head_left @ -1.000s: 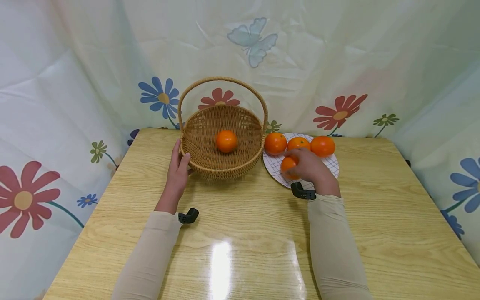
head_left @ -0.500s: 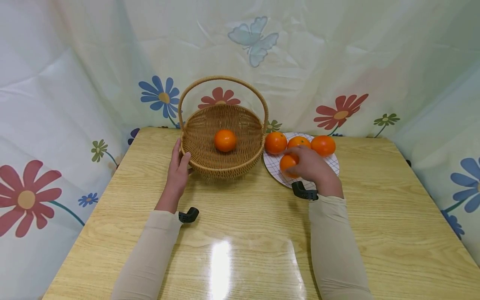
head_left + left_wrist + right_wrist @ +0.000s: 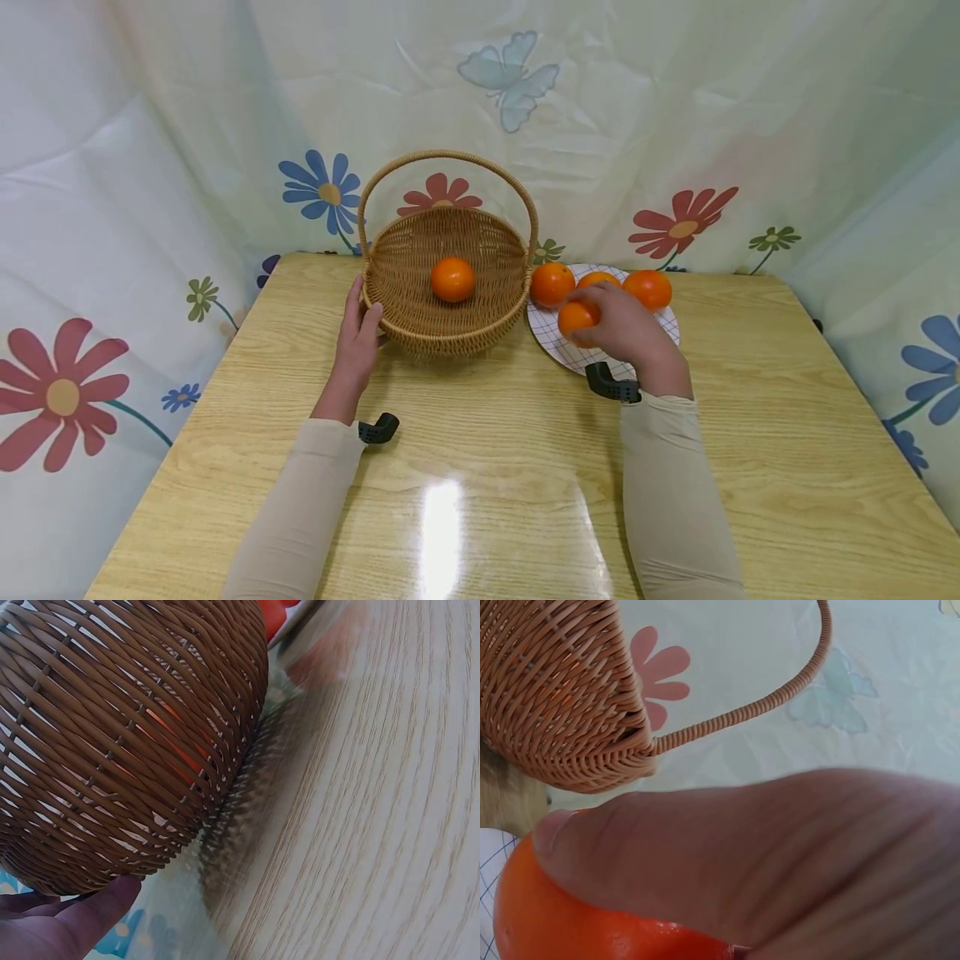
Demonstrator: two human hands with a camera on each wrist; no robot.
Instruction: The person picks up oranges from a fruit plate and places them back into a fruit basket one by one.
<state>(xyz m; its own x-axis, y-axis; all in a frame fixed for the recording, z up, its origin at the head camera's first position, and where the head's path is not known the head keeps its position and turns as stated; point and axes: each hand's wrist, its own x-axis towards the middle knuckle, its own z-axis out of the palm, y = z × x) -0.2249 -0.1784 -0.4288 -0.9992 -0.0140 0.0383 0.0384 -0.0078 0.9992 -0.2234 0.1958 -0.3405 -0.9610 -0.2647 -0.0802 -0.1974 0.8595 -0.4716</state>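
Well, orange (image 3: 577, 320) in right hand (image 3: 632, 332), basket (image 3: 487, 242) leftward

Wicker basket (image 3: 447, 339): handle raised, one orange (image 3: 453, 279) inside. Another orange (image 3: 576, 322) (round, glossy) is held to the basket's right.

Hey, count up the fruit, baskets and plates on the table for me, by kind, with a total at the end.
Wicker basket: 1
Plate: 1
Orange-coloured fruits: 5 (1 in the basket, 3 on the plate, 1 held in the right hand)
Total: 7
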